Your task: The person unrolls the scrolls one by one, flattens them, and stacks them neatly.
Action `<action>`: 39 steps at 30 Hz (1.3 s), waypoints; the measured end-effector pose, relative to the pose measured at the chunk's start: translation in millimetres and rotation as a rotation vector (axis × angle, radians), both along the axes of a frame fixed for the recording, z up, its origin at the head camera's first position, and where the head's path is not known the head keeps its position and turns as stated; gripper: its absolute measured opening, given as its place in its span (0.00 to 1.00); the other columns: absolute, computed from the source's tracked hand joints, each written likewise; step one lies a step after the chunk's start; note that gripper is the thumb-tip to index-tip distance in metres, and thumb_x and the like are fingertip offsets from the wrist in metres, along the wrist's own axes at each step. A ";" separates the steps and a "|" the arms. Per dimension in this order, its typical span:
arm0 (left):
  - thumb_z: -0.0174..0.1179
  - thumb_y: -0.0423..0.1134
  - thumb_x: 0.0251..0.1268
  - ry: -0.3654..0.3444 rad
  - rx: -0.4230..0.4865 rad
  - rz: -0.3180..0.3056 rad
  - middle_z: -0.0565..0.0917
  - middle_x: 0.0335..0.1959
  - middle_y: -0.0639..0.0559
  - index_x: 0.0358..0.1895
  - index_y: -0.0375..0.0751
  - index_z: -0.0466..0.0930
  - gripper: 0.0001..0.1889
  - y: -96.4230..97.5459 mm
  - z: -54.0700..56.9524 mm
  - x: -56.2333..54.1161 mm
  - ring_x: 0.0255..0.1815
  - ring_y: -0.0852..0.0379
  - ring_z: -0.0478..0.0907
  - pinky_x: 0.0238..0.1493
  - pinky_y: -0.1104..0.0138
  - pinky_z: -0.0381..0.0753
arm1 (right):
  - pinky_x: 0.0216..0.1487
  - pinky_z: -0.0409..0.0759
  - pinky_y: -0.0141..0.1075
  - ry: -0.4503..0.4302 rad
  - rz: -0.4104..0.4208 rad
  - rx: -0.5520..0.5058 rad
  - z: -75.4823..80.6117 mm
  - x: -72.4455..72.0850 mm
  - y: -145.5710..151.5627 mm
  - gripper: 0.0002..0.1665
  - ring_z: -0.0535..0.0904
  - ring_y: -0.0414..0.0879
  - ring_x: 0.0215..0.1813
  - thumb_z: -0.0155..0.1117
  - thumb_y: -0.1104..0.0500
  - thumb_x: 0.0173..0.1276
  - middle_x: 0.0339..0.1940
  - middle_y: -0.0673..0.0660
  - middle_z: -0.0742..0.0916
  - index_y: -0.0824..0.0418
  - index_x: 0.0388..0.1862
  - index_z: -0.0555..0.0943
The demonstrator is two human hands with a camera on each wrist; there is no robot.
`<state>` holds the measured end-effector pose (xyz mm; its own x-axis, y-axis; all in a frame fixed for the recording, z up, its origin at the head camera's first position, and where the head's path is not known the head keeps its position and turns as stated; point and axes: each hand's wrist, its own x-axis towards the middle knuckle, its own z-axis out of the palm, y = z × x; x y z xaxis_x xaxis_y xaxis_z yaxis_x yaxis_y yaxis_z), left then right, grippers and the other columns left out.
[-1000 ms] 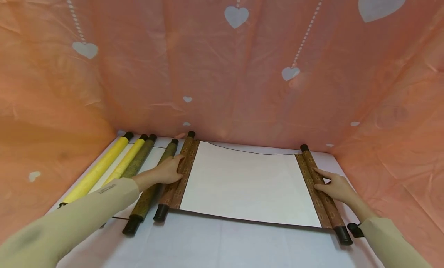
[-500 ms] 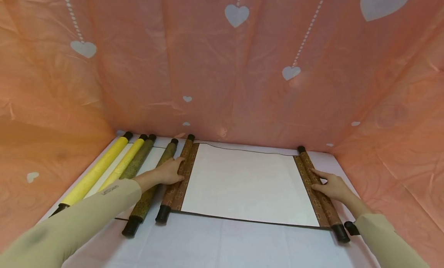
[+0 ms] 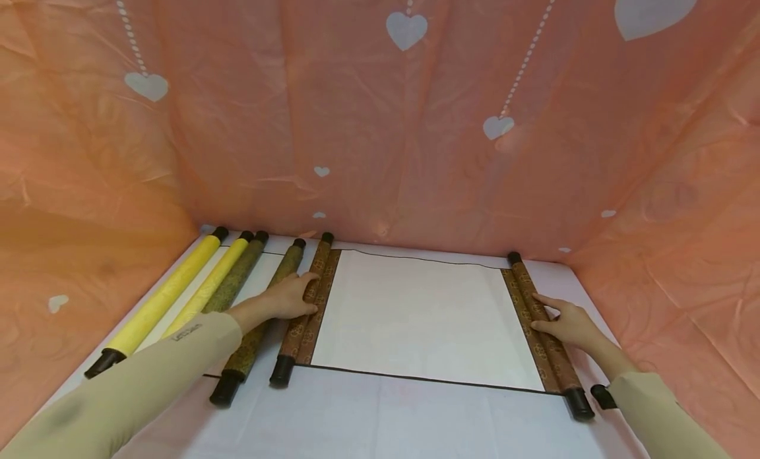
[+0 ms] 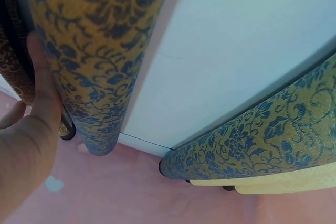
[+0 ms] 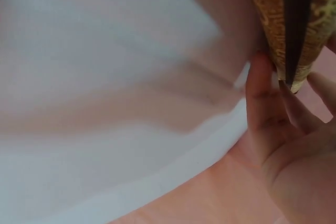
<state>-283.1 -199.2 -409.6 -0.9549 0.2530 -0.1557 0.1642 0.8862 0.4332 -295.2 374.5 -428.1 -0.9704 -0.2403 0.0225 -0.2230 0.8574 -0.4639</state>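
Observation:
A scroll with brown patterned rollers lies partly unrolled in the head view, its blank white paper [image 3: 415, 320] spread between them. My left hand [image 3: 292, 297] grips the left roller [image 3: 292, 340], fingers over its far side and thumb near the paper. On the other side, my right hand [image 3: 567, 324] holds the right roller [image 3: 558, 357] between thumb and fingers. Black knobs cap the rollers. In the left wrist view, the left hand [image 4: 31, 140] is beside a green-gold patterned roller [image 4: 100, 61]. The right wrist view shows the right hand's fingers [image 5: 262, 98] against the brown roller [image 5: 273, 19].
Left of the brown scroll lie a scroll with green rollers [image 3: 249, 353] and one with yellow rollers [image 3: 166, 294], both partly unrolled. A white cloth [image 3: 380, 419] covers the table. Orange-pink curtains [image 3: 368, 116] with hearts enclose the back and sides.
Both brown rollers have shifted slightly inward and a little nearer to me, hands still on them. The paper's front edge now lies straighter and flatter.

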 end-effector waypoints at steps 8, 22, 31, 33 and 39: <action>0.68 0.41 0.68 0.020 -0.014 -0.031 0.67 0.69 0.20 0.77 0.29 0.64 0.38 -1.5 -0.8 0.2 0.65 0.29 0.73 0.56 0.43 0.79 | 0.31 0.74 0.41 0.020 0.015 0.012 4.4 6.3 -1.9 0.45 0.80 0.48 0.35 0.76 0.56 0.64 0.54 0.77 0.83 0.74 0.74 0.69; 0.65 0.40 0.71 0.080 0.044 -0.047 0.66 0.69 0.22 0.77 0.30 0.66 0.35 -10.4 14.2 13.1 0.46 0.44 0.80 0.40 0.54 0.81 | 0.54 0.78 0.64 0.141 0.039 -0.007 31.5 13.8 -52.6 0.37 0.77 0.75 0.60 0.72 0.58 0.69 0.67 0.80 0.75 0.74 0.72 0.72; 0.64 0.37 0.72 0.217 0.182 -0.033 0.66 0.68 0.21 0.75 0.27 0.66 0.33 -33.7 26.3 27.2 0.33 0.54 0.75 0.35 0.60 0.77 | 0.44 0.83 0.48 0.116 0.115 -0.165 31.1 -0.3 -125.9 0.36 0.83 0.63 0.56 0.70 0.56 0.72 0.72 0.71 0.76 0.65 0.75 0.73; 0.64 0.36 0.71 0.245 0.209 -0.029 0.67 0.67 0.21 0.75 0.26 0.66 0.33 -41.5 27.4 30.2 0.35 0.53 0.77 0.34 0.60 0.78 | 0.43 0.83 0.46 0.098 0.125 -0.214 30.8 -2.6 -145.8 0.36 0.83 0.62 0.57 0.70 0.55 0.71 0.72 0.69 0.76 0.63 0.75 0.73; 0.64 0.35 0.71 0.298 0.220 0.009 0.68 0.66 0.22 0.74 0.24 0.66 0.33 -65.7 29.2 36.8 0.47 0.41 0.80 0.39 0.55 0.83 | 0.44 0.84 0.45 0.059 0.167 -0.328 29.5 -5.1 -205.9 0.36 0.83 0.60 0.59 0.71 0.56 0.70 0.73 0.64 0.77 0.59 0.75 0.75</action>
<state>-246.3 -264.9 -380.4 -0.9525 0.2408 0.1866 0.3043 0.7792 0.5480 -300.3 168.7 -398.6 -0.9131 -0.3662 0.1795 -0.3822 0.6149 -0.6898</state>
